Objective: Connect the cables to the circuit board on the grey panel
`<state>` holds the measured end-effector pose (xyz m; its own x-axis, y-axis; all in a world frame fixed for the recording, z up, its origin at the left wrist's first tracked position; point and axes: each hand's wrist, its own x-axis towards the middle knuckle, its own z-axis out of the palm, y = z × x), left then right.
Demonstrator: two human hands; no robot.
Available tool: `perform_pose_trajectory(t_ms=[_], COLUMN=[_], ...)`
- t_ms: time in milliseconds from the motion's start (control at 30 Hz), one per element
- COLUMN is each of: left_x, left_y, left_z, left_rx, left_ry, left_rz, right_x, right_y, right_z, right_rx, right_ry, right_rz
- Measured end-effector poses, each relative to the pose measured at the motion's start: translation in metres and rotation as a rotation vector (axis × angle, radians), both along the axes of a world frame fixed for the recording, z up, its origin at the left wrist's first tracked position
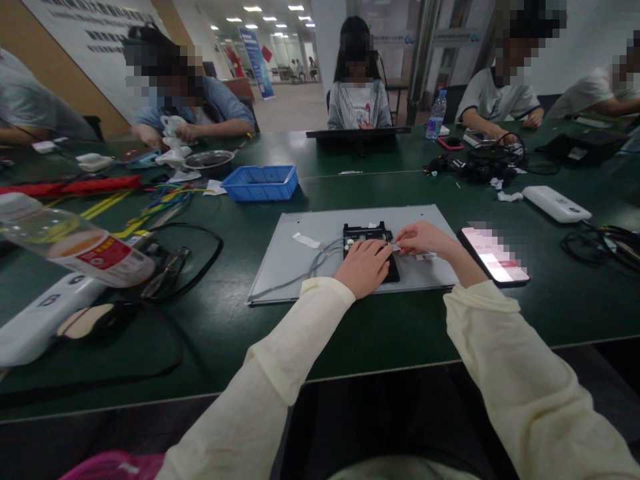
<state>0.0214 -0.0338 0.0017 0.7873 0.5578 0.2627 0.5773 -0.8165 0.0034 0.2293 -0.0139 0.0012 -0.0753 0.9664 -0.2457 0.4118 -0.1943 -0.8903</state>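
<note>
The left hand point(364, 267) lies flat, fingers together, pressing on the black module point(369, 241) — nothing is gripped. Just beside it, the right hand point(424, 240) pinches a small white strip point(400, 247) at the module's right edge. The module sits mid-way on the grey panel point(300, 257), grey wires point(310, 267) trailing left. The step looks like fine connector work; next calls for a steady pinch. Farther off stands a blue tray point(261, 183).

Person seen from above — wearing loose, pale cream long sleeves, cuffs ending at the wrists, fabric creasing along both forearms; left hand point(364, 267) and right hand point(425, 239) showing bare.
</note>
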Motion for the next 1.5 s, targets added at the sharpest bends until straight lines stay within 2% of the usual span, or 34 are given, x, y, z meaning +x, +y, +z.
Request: perform_pose_trajectory(t_ms=[200,367,533,700,800,967,1033,1100,1200,1300,1400,1500], left_x=[0.000,0.000,0.000,0.000,-0.003,-0.031,-0.051,-0.076,-0.111,-0.138,-0.151,-0.154], left_y=[0.000,-0.001,0.000,-0.001,-0.002,0.012,0.026,0.045,0.075,0.099,0.114,0.120], left_z=[-0.001,-0.001,-0.002,-0.001,0.006,0.031,0.040,0.043,0.036,0.017,-0.005,-0.019], left_rx=[0.025,0.032,0.026,0.009,0.012,-0.009,-0.032,-0.062,-0.120,-0.195,-0.246,-0.271], left_ry=[-0.006,-0.003,0.003,0.008,-0.002,-0.146,-0.245,-0.376,-0.482,-0.468,-0.408,-0.402], left_rz=[-0.006,-0.001,0.001,-0.002,0.005,0.061,0.121,0.241,0.448,0.598,0.669,0.654], right_x=[0.001,0.002,-0.005,-0.006,-0.004,-0.003,-0.004,-0.005,-0.008,-0.013,-0.019,-0.024], right_y=[-0.001,0.000,-0.003,-0.005,-0.004,-0.001,0.000,0.000,0.001,0.000,-0.002,-0.003], right_z=[-0.001,-0.002,-0.002,0.002,0.005,0.005,0.004,0.003,0.003,0.004,0.005,0.004], right_rx=[0.056,0.247,0.215,0.205,0.248,0.311,0.336,0.353,0.385,0.425,0.448,0.464], right_ry=[-0.117,-0.294,-0.184,-0.168,-0.160,-0.107,-0.095,-0.088,-0.090,-0.109,-0.110,-0.128], right_rz=[0.019,0.090,0.152,0.123,0.092,0.048,0.030,0.016,0.003,0.007,0.008,-0.002])
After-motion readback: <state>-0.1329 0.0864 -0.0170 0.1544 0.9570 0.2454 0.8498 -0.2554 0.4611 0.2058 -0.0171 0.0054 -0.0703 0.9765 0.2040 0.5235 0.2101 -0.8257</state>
